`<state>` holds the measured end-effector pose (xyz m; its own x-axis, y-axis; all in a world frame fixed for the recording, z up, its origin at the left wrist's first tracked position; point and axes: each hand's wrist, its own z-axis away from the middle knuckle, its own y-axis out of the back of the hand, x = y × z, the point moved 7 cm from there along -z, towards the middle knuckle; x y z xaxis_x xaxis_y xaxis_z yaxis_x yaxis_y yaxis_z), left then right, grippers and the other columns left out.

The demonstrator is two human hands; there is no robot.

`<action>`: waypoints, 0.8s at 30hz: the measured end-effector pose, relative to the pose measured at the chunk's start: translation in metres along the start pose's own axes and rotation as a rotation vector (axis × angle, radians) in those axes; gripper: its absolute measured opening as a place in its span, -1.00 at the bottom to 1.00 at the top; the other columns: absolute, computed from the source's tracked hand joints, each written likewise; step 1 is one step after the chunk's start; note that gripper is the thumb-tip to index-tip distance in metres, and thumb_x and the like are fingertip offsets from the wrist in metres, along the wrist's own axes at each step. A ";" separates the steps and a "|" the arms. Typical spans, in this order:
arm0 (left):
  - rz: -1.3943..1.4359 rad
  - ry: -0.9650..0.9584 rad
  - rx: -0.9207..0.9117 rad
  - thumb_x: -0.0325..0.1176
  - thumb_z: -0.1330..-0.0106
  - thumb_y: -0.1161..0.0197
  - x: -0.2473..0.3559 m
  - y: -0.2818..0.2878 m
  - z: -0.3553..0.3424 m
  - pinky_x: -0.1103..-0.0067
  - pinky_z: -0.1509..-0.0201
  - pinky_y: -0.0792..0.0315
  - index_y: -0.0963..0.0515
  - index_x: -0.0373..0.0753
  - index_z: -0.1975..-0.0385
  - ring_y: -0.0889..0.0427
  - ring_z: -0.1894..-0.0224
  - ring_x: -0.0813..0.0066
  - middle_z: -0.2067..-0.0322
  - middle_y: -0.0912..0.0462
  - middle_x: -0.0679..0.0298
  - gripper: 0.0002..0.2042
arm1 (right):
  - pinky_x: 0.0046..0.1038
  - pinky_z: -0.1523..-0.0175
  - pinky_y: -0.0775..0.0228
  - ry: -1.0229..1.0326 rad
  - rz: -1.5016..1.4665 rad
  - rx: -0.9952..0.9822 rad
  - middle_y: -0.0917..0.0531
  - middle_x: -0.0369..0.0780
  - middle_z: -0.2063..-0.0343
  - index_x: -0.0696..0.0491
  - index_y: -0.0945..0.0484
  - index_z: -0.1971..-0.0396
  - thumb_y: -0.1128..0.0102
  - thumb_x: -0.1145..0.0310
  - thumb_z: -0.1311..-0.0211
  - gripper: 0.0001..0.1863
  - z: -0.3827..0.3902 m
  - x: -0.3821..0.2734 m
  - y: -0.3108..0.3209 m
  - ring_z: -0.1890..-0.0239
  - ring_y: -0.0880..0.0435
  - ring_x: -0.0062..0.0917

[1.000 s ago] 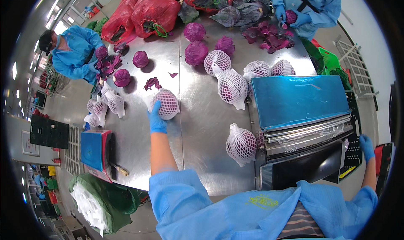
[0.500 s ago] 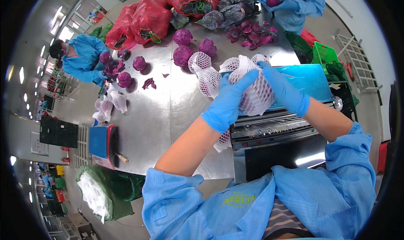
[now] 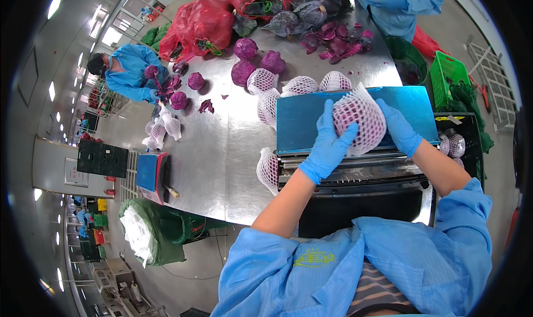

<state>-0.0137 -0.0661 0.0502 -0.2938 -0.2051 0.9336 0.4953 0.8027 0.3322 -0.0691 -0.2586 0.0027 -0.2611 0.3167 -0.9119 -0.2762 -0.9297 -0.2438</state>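
Observation:
A red cabbage in a white foam net [image 3: 361,120] is between my two gloved hands, above the blue top plate [image 3: 300,125] of a film-wrapping machine [image 3: 355,170]. My left hand [image 3: 328,145] grips its left and near side, with the thumb across the net. My right hand [image 3: 401,131] is curved against its right side, fingers partly hidden behind the net. Loose net stands up at the top. Other netted cabbages [image 3: 335,81] lie beyond the plate, and one more netted cabbage [image 3: 267,168] rests at the machine's left edge.
Bare red cabbages [image 3: 245,49], red mesh sacks [image 3: 205,25] and peeled leaves [image 3: 336,42] cover the far steel table [image 3: 216,133]. Co-workers [image 3: 133,70] handle cabbages at left and far right. A scale [image 3: 149,171] stands left; a dark crate [image 3: 473,136] holds netted cabbages at right.
The netted cabbage has moved right, and its net now sits more openly around it. My fingers have shifted to its sides. The whole view has turned slightly.

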 end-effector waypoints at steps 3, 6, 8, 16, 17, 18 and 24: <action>0.472 0.175 -0.132 -0.04 -0.35 -0.24 -0.004 -0.002 -0.008 0.43 -0.37 -0.18 0.19 -0.36 -0.45 -0.30 -0.29 0.25 -0.28 -0.25 -0.02 -0.10 | -0.48 -0.20 -0.28 -0.030 0.064 0.067 -0.64 -0.21 0.04 0.15 -0.57 -0.03 0.12 -0.12 -0.45 -0.40 -0.001 -0.008 0.002 -0.01 -0.51 -0.56; 0.199 0.235 -0.074 -0.09 -0.35 -0.25 0.001 0.028 0.002 0.43 -0.26 -0.33 0.00 -0.26 -0.43 -0.36 -0.25 0.31 -0.28 -0.27 0.07 -0.22 | -0.36 -0.16 -0.33 -0.141 0.046 0.019 -0.61 -0.20 -0.01 0.07 -0.53 -0.10 0.13 -0.20 -0.41 -0.36 0.005 -0.014 0.009 -0.05 -0.51 -0.52; -0.097 0.085 -0.123 -0.16 -0.32 -0.27 0.006 0.054 0.016 0.42 -0.19 -0.39 -0.11 -0.24 -0.40 -0.43 -0.17 0.31 -0.23 -0.34 0.11 -0.28 | -0.28 -0.11 -0.37 -0.213 0.123 0.082 -0.59 -0.22 -0.03 -0.02 -0.47 -0.18 0.14 -0.25 -0.37 -0.34 0.017 -0.017 0.025 -0.04 -0.53 -0.48; -1.359 -0.739 -0.795 -0.42 -0.16 -0.15 0.030 0.073 0.049 0.49 0.11 -0.45 -0.29 0.05 -0.33 -0.55 0.22 0.43 0.14 -0.51 0.30 -0.36 | -0.43 0.22 -0.50 0.617 1.768 -0.329 -0.63 -0.22 0.17 -0.26 -0.54 -0.06 -0.35 0.30 -0.04 -0.50 0.137 -0.077 0.060 0.25 -0.64 -0.44; -1.398 -0.765 -0.871 -0.41 -0.18 -0.14 0.026 0.071 0.048 0.50 0.13 -0.44 -0.30 0.06 -0.33 -0.54 0.24 0.44 0.18 -0.51 0.31 -0.38 | -0.42 0.31 -0.49 0.903 1.886 -0.467 -0.61 -0.28 0.20 -0.35 -0.55 -0.03 -0.31 0.30 0.00 -0.50 0.155 -0.076 0.044 0.25 -0.61 -0.45; -1.406 -0.828 -0.917 -0.38 -0.20 -0.13 0.019 0.066 0.049 0.49 0.17 -0.43 -0.32 0.07 -0.31 -0.54 0.28 0.44 0.26 -0.51 0.34 -0.41 | -0.43 0.33 -0.49 1.024 1.917 -0.483 -0.60 -0.30 0.19 -0.33 -0.55 -0.02 -0.28 0.33 0.01 -0.51 0.157 -0.070 0.040 0.26 -0.60 -0.46; -1.352 -0.929 -0.838 -0.34 -0.20 -0.13 -0.022 0.064 0.060 0.47 0.25 -0.40 -0.47 0.08 -0.16 -0.55 0.36 0.43 0.41 -0.52 0.41 -0.54 | -0.42 0.35 -0.49 1.191 1.865 -0.442 -0.58 -0.36 0.19 -0.17 -0.62 0.08 -0.21 0.38 0.02 -0.60 0.135 -0.026 0.016 0.28 -0.55 -0.48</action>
<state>-0.0245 0.0233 0.0429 -0.9479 0.1761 -0.2655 -0.2916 -0.1437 0.9457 -0.1921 -0.2566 0.0667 0.6416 -0.7448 0.1835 -0.2585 0.0153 0.9659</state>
